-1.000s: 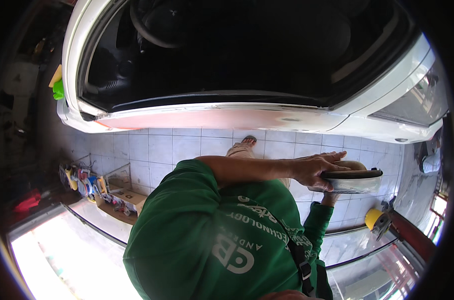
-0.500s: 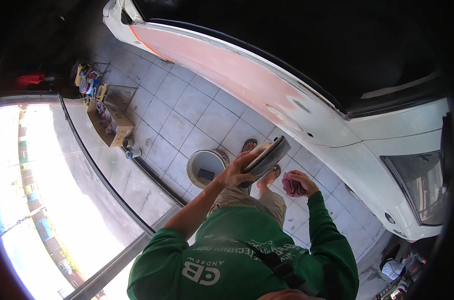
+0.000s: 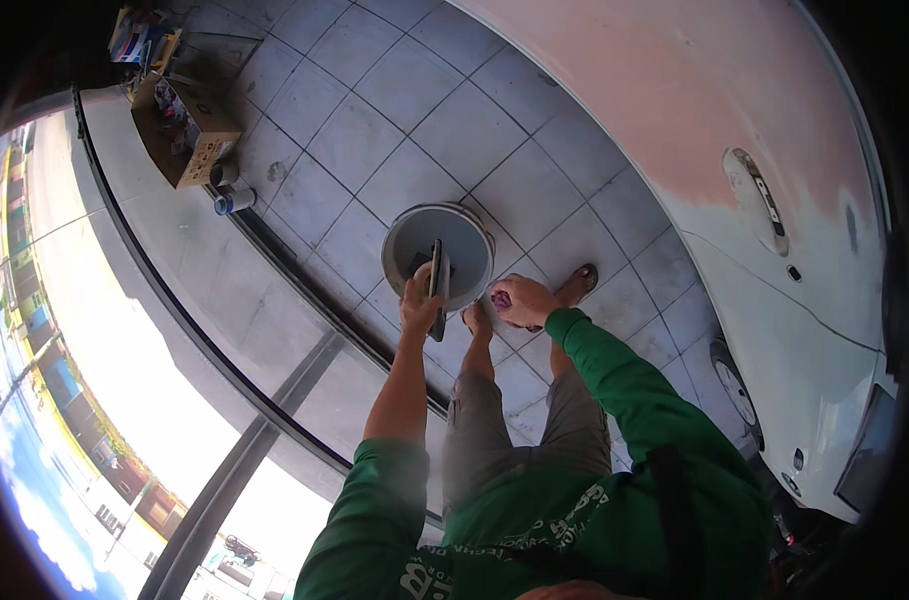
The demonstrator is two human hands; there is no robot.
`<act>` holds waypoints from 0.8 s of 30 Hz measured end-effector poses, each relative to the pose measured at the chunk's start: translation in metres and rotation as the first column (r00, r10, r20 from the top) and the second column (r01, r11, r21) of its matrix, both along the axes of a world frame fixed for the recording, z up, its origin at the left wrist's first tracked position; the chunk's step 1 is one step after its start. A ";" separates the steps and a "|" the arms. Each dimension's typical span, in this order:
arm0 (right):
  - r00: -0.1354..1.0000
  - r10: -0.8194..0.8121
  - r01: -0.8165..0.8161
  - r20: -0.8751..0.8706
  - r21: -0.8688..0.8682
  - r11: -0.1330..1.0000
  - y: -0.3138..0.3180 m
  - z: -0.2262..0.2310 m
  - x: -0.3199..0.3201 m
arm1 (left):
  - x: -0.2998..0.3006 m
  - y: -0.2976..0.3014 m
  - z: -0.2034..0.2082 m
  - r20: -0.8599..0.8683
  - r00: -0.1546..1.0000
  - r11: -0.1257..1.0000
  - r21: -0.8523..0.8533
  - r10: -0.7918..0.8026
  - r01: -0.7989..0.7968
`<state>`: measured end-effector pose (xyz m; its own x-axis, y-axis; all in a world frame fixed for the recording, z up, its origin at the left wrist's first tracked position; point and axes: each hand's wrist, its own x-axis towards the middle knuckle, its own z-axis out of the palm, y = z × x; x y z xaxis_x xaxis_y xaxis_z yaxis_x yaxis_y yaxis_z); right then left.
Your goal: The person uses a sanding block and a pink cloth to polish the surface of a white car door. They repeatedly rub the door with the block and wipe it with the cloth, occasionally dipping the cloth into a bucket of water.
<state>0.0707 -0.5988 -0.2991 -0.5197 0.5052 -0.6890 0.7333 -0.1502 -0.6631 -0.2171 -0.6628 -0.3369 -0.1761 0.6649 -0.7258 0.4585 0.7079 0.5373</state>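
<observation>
My left hand (image 3: 417,305) grips a long, flat sanding block (image 3: 438,288) with a dark face. The block stands on edge over the near part of a pale round bucket (image 3: 484,240) on the floor. Inside the bucket lies a dark piece, partly hidden behind the block; its kind I cannot make out. Just right of the bucket, my right hand (image 3: 530,299) is closed around a bunched purple cloth (image 3: 500,299), most of it covered by the fingers.
A car (image 3: 674,110) with a pink-patched, whitish side runs along the right, its door handle (image 3: 762,198) on that side. At the left stand a cardboard box (image 3: 209,135) and a small can (image 3: 236,201) beside the glass panels (image 3: 174,200). Grey tiles (image 3: 404,85) cover the floor.
The view has turned toward the bucket. My left hand has brought the sanding block from near the car to over the bucket. My right hand, still holding the cloth, has come close beside it.
</observation>
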 end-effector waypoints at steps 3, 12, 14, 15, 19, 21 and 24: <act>0.983 0.157 -0.164 0.093 0.072 0.984 -0.004 -0.068 -0.069 | -0.018 -0.003 -0.086 -0.158 0.978 0.989 0.037 -0.136 0.144; 0.715 0.489 -0.651 0.500 0.219 0.727 -0.032 -0.254 -0.135 | -0.020 -0.057 -0.285 -0.057 0.989 0.987 0.101 0.135 -0.129; 0.664 0.589 -0.707 0.460 0.130 0.696 -0.043 -0.284 -0.125 | -0.026 -0.070 -0.306 -0.075 0.991 0.992 -0.074 -0.108 0.102; 0.708 0.570 -0.650 0.417 0.068 0.757 -0.046 -0.296 -0.123 | -0.028 -0.074 -0.310 -0.080 0.936 0.932 -0.152 -0.343 0.328; 0.715 0.606 -0.630 0.349 -0.053 0.775 -0.044 -0.293 -0.125 | -0.026 -0.087 -0.275 0.192 0.907 0.928 -0.082 0.374 -0.365; 0.737 0.629 -0.595 0.247 -0.205 0.777 -0.025 -0.257 -0.132 | -0.024 -0.089 -0.240 0.318 0.817 0.861 0.005 0.482 -0.509; 0.836 0.526 -0.490 0.157 -0.218 0.844 0.022 -0.151 -0.125 | -0.029 -0.089 -0.182 0.508 0.561 0.714 -0.168 0.654 -0.680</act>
